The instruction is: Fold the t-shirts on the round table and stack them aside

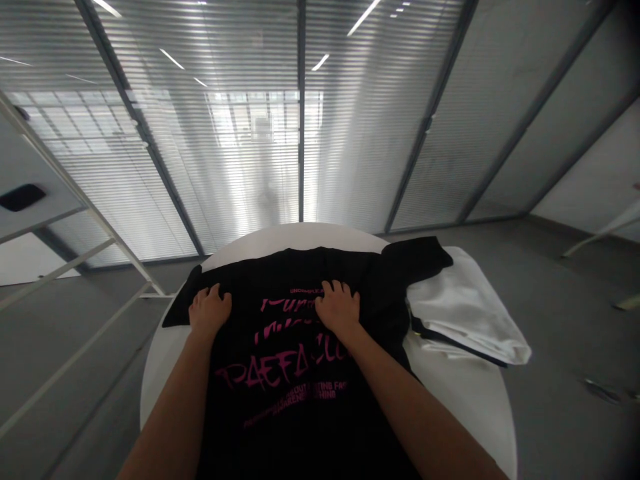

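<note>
A black T-shirt (300, 273) with pink lettering is spread over a round white table (480, 400), its sleeves out to either side. My left hand (210, 312) rests on the shirt near the left sleeve, fingers apart and slightly bent. On the upper right part of the print lies my right hand (341, 308), its fingers also apart and pressing lightly on the cloth. No fabric is visibly gripped in either hand. Part of the lettering is covered by my right hand and forearm.
Folded white garments (465, 300) with a dark strip are stacked at the table's right, under the right sleeve's edge. A white metal frame (90, 207) stands at the left. Glass panels with blinds (250, 173) rise behind the table.
</note>
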Tool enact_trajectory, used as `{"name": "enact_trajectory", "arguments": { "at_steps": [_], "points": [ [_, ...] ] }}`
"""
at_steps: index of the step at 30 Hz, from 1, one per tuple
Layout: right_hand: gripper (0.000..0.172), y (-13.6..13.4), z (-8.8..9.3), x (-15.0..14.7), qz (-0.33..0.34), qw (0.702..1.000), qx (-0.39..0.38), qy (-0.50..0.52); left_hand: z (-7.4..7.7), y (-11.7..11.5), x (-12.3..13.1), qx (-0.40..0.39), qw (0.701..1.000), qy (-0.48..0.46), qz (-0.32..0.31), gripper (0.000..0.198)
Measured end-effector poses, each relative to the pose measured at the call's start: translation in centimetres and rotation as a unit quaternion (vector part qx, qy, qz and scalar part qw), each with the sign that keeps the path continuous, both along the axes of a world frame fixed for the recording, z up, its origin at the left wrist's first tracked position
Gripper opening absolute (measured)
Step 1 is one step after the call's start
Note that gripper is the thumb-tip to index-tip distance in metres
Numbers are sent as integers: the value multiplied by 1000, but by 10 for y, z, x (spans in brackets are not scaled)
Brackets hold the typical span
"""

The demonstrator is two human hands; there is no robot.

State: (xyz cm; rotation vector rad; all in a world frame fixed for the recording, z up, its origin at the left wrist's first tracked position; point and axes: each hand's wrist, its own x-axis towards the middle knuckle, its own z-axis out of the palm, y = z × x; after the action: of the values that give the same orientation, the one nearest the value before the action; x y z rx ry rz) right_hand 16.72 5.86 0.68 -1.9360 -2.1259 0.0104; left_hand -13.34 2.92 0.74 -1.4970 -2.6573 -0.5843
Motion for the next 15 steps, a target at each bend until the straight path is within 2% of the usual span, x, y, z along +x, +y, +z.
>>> {"name": "enact_trajectory", "arguments": {
  "at_steps": [2, 5, 8, 11, 13, 15],
  "points": [
    [48, 1, -1, 0, -1, 1000, 2, 0, -1, 0, -4, 1, 1000, -20, 21, 50],
    [49, 2, -2, 1, -3, 1000, -15, -5, 3, -2, -12, 96, 993, -44, 56, 42],
    [50, 3, -1, 2, -1, 1000, -24, -2, 7, -8, -22, 164, 975, -29, 146, 42],
    [50, 3, -2, 2, 2, 1000, -14, 10, 2, -13, -30, 107, 966, -45, 232, 51],
    [51, 3, -3, 3, 4, 1000, -6, 16, -4, -13, -33, 52, 970, -56, 229, 54],
    [51, 3, -4, 4, 4, 1000, -7, 20, -9, -11, -34, 23, 980, -43, 193, 52]
  ]
}}
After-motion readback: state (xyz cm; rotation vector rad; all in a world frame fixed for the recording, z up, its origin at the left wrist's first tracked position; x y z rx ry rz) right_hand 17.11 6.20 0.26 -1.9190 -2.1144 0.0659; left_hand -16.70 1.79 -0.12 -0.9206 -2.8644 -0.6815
